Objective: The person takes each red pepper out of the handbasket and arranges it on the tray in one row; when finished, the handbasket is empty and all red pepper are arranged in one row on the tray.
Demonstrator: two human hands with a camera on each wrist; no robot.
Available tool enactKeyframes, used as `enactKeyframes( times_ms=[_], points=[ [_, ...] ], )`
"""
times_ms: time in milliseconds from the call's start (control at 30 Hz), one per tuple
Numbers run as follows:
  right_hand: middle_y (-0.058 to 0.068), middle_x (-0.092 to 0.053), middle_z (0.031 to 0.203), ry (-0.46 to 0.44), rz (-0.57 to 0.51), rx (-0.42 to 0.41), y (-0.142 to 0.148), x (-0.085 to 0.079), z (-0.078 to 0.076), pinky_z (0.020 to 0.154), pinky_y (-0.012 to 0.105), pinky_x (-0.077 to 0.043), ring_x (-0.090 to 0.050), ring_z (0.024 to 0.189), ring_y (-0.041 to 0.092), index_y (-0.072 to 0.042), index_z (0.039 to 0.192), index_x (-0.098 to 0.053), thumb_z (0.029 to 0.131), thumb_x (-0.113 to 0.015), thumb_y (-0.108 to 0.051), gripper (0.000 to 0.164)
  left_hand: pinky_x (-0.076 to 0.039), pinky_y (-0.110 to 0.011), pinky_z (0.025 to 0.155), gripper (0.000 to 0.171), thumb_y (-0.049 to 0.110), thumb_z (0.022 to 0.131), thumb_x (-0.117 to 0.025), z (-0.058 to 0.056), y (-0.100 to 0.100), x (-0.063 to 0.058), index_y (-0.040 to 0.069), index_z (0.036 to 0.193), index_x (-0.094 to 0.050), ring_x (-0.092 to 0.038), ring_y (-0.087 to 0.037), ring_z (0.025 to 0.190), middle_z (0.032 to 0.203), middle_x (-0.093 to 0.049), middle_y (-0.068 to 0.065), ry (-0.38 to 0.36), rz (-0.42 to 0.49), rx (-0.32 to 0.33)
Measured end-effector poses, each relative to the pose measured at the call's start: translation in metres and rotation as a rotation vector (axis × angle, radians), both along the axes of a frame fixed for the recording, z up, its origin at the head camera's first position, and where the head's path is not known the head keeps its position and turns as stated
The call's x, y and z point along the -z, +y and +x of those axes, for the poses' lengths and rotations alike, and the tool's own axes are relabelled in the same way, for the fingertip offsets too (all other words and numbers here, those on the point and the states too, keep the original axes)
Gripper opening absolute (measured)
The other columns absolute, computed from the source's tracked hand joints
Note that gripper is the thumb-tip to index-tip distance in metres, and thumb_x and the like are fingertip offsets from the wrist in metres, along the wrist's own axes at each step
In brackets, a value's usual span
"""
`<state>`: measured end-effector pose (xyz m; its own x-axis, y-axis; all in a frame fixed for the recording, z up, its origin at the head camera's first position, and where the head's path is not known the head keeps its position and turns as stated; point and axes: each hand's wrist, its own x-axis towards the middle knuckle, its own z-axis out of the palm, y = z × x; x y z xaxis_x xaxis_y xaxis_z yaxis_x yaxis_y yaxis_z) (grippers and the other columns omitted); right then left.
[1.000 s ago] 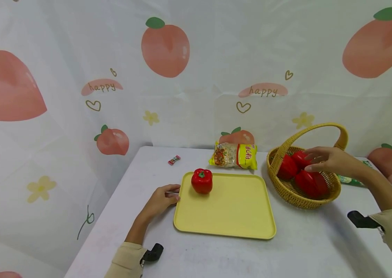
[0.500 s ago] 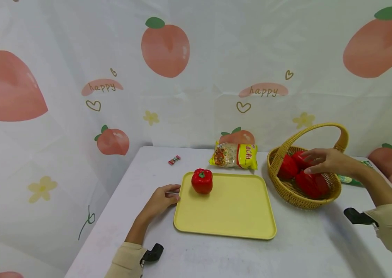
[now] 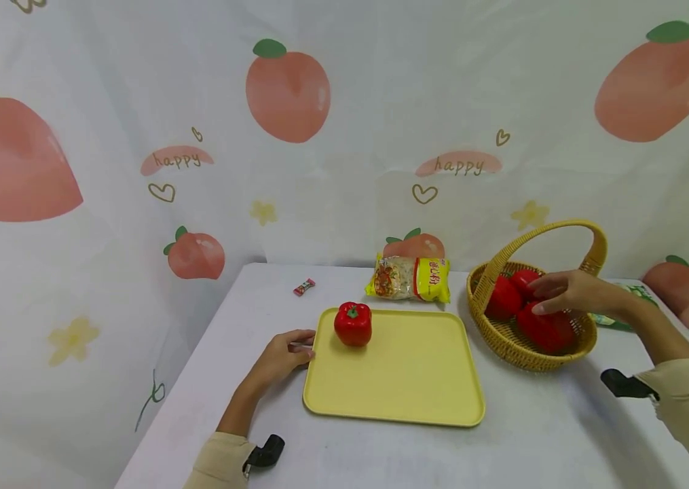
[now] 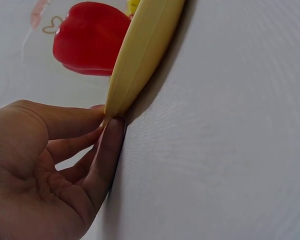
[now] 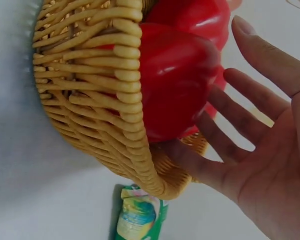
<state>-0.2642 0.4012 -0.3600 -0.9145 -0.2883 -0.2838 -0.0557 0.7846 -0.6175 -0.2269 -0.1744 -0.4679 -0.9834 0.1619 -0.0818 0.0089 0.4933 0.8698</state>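
Note:
A pale yellow tray [image 3: 405,373] lies on the table, with one red bell pepper [image 3: 353,326] at its back left. My left hand [image 3: 280,356] is at the tray's left side; in the left wrist view its fingertips pinch the rim. On the right stands a wicker basket [image 3: 512,353] with an arched handle, holding several red bell peppers [image 5: 177,82]. My right hand [image 3: 579,295] is over the basket, fingers spread and apart around the peppers, gripping none of them. One fingertip overlaps the lower edge of the nearest pepper in the right wrist view.
Behind the tray is a yellow noodle packet [image 3: 411,278]. A small red candy wrapper [image 3: 304,287] lies at the back left. A green packet [image 5: 140,215] lies beside the basket, partly hidden by my right arm in the head view. A fruit-print cloth [image 3: 332,190] hangs behind the table.
My right hand has dipped slightly lower toward the peppers in the basket. The left hand stays at the tray's rim. The whole head view has shifted a little.

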Motion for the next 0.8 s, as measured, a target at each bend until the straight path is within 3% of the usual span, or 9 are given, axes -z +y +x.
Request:
enactKeyframes(
  times_ms=[200,533,800],
  points=[
    [0.034,-0.059,0.141,-0.007,0.045,-0.014,-0.0046,0.0044,0.0012,0.089,0.049,-0.063,-0.065,0.116,0.035,0.008,0.147,-0.052,0.096,-0.079,-0.033,0.071,-0.061,-0.034,0.088,0.044,0.004,0.096,-0.074,0.0022,-0.0009,0.0006,0.002,0.140,-0.067,-0.070,-0.017,0.102,0.126,-0.073,-0.008,-0.003,0.016,-0.010],
    [0.037,-0.054,0.144,0.050,0.085,-0.040,-0.0045,0.0071,0.0045,0.096,0.060,-0.058,-0.053,0.128,0.053,0.005,0.142,-0.059,0.094,-0.079,-0.035,0.065,-0.062,-0.034,0.089,0.044,0.002,0.096,-0.073,0.0028,-0.0012,0.0021,0.000,0.140,-0.066,-0.071,-0.019,0.105,0.127,-0.073,-0.009,0.002,0.022,-0.008],
    [0.038,-0.052,0.144,0.042,0.085,-0.040,-0.0029,0.0094,0.0053,0.095,0.059,-0.059,-0.052,0.128,0.054,0.005,0.142,-0.061,0.092,-0.080,-0.038,0.068,-0.061,-0.032,0.087,0.044,0.004,0.097,-0.073,0.0040,-0.0011,0.0014,0.000,0.141,-0.066,-0.071,-0.018,0.105,0.127,-0.073,-0.010,-0.005,0.031,0.001]
  ],
)
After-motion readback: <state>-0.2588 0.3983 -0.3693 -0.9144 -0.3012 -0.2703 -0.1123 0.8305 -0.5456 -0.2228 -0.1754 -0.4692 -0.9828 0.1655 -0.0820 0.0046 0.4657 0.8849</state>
